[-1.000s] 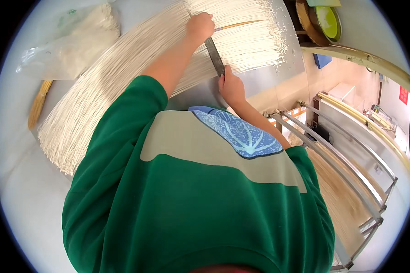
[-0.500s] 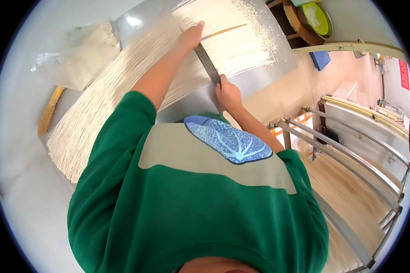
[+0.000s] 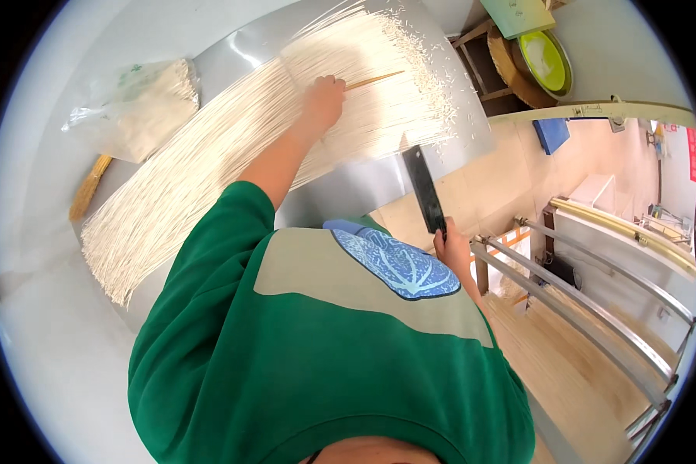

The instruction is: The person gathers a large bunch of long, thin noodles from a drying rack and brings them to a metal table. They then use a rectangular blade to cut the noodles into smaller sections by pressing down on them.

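Long pale dried noodles [image 3: 201, 158] lie in a wide layer across a shiny metal table [image 3: 356, 176], with a faint cut line across them. Over the noodles my left hand [image 3: 323, 103] is closed, and a thin wooden stick [image 3: 379, 79] sticks out of it to the right. My right hand [image 3: 453, 246] grips the handle of a long dark knife [image 3: 424, 185]. Its blade points away from me, its tip at the near edge of the table, apart from the noodles. Short broken noodle pieces [image 3: 433, 97] are scattered at the right end of the layer.
A clear plastic bag of pale noodle pieces [image 3: 151, 108] and a straw brush [image 3: 90, 188] lie at the left. Far right stand a green bowl [image 3: 543, 62] and a green box [image 3: 516, 15]. Metal rails [image 3: 595, 309] run beside me at the right.
The knife has come off the noodles and swung right and toward me in my right hand. My left hand has let go of the blade and moved slightly left with the stick.
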The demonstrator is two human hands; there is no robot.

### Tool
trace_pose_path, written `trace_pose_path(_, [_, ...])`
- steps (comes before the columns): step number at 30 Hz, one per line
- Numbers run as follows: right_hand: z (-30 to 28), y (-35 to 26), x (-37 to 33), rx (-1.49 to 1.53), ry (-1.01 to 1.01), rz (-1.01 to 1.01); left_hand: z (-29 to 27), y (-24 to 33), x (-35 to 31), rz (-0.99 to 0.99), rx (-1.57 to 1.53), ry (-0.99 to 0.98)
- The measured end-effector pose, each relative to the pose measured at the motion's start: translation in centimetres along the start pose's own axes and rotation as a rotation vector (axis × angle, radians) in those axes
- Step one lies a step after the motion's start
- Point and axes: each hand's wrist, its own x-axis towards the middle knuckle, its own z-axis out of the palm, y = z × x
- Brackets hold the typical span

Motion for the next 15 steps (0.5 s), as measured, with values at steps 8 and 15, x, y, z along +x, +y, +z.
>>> trace_pose_path(8, [-1.0,2.2,3.0,-0.051,-0.121,-0.055,0.8,0.8,2.5,-0.208,-0.063,-0.144])
trace_pose_path(15, [-0.3,0.9,7.3,-0.033,-0.169,-0.119,0.1,1.3,2.2,-0.415,-0.248,-0.115])
